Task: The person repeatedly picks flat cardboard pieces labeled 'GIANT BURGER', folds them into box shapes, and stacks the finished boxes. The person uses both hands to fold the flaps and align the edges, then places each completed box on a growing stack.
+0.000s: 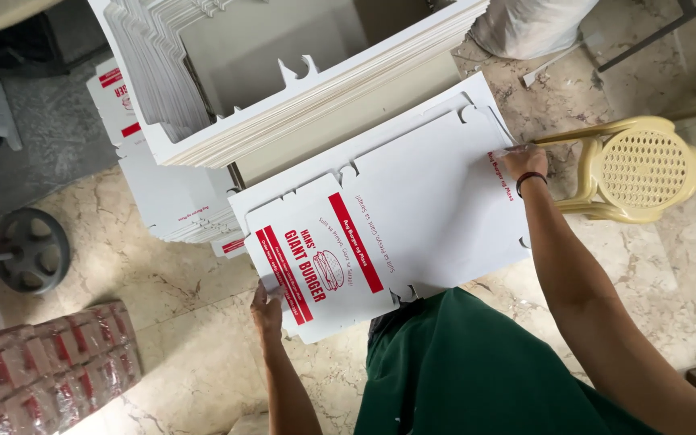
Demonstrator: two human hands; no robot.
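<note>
- Left hand (267,310): fingers closed on the near corner of a flat, unfolded white box blank (412,217) with red print; thumb on top, the other fingers under the card.
- Right hand (523,161): fingertips pinch the far edge of the same blank, beside a red-printed strip. A dark wristband (530,179) sits just behind the fingers.
- The blank spans between both sets of fingers, held roughly level over the floor, printed side up.
- Under the blank, past the left fingers: a stack of like blanks (175,205) on the marble floor (179,346).
- Beyond both hands: more stacked white card sheets (308,113), edges showing.
- Just beyond the right fingers: a yellow plastic chair (634,169).
- Well left of the left fingers: wrapped red-and-white bundles (42,370) and a grey wheel (34,250).
- Green garment (477,370) between the forearms.
</note>
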